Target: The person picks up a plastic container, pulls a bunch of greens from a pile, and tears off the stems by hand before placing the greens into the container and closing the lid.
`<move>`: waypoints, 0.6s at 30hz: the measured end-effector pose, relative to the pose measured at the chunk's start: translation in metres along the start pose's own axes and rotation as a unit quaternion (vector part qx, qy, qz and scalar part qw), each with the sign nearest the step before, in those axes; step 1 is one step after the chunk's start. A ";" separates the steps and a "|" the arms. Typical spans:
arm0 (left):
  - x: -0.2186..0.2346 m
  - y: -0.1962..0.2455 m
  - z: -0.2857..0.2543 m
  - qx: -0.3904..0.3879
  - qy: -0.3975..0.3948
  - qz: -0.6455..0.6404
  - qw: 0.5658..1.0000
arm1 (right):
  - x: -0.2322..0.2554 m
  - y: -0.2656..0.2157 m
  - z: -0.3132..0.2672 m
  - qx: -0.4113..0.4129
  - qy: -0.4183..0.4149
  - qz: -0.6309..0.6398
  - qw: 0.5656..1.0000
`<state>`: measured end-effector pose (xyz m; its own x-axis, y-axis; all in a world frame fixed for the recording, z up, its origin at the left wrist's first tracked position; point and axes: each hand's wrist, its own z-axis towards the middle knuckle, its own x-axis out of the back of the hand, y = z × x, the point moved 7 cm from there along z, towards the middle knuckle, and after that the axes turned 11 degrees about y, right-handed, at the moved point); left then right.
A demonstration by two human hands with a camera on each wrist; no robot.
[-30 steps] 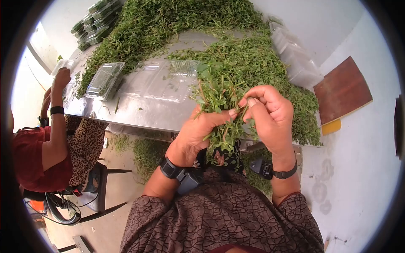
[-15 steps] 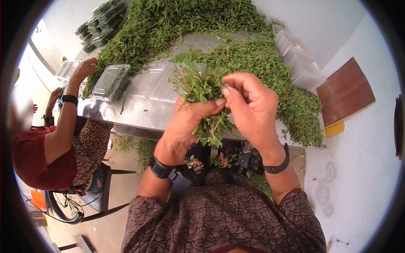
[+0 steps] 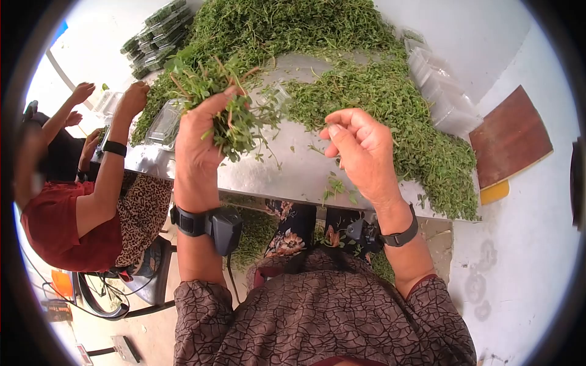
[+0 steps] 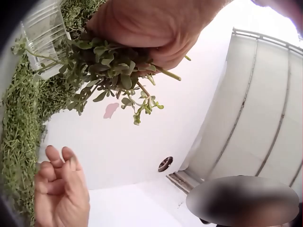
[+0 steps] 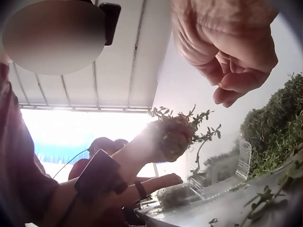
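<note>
My left hand (image 3: 201, 137) grips a bunch of leafy green purslane-like sprigs (image 3: 235, 125), raised over the table's left part. In the left wrist view the leaves (image 4: 106, 71) spill out below the fingers, with cut stems poking from the side. My right hand (image 3: 363, 152) is in the air to the right of the bunch, fingers loosely bent with the thumb near the forefinger; nothing shows between them. Below it a loose sprig (image 3: 336, 188) is at the table's front edge. A clear plastic box (image 3: 165, 125) is partly hidden behind my left hand.
Heaped greens (image 3: 293, 27) cover the back of the metal table (image 3: 262, 177), and more greens (image 3: 372, 91) spread along its right. Stacked clear boxes (image 3: 439, 85) stand at the right edge, filled boxes (image 3: 155, 39) at the back left. A person in red (image 3: 67, 226) sits at the left.
My left hand has carried the bunch leftward and up, away from my right hand, which has shifted little. The two hands were together at the sprigs earlier. A loose sprig now shows below my right hand.
</note>
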<state>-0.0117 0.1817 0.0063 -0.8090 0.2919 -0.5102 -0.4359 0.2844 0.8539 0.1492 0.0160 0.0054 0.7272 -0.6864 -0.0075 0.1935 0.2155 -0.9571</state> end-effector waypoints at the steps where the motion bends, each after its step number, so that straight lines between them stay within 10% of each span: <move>1: -0.001 0.006 0.001 -0.004 -0.007 -0.038 0.999 | 0.002 0.002 -0.001 0.000 -0.001 0.001 1.000; 18: -0.030 0.040 -0.041 0.064 -0.383 -0.257 0.885 | -0.031 0.011 0.003 0.128 -0.070 -0.159 0.976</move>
<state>-0.0211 0.1472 0.0596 0.0097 0.6126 -0.7903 -0.5804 0.6471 0.4944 0.1307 0.0417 -0.0042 0.6830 -0.6490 0.3349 0.5690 0.1854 -0.8012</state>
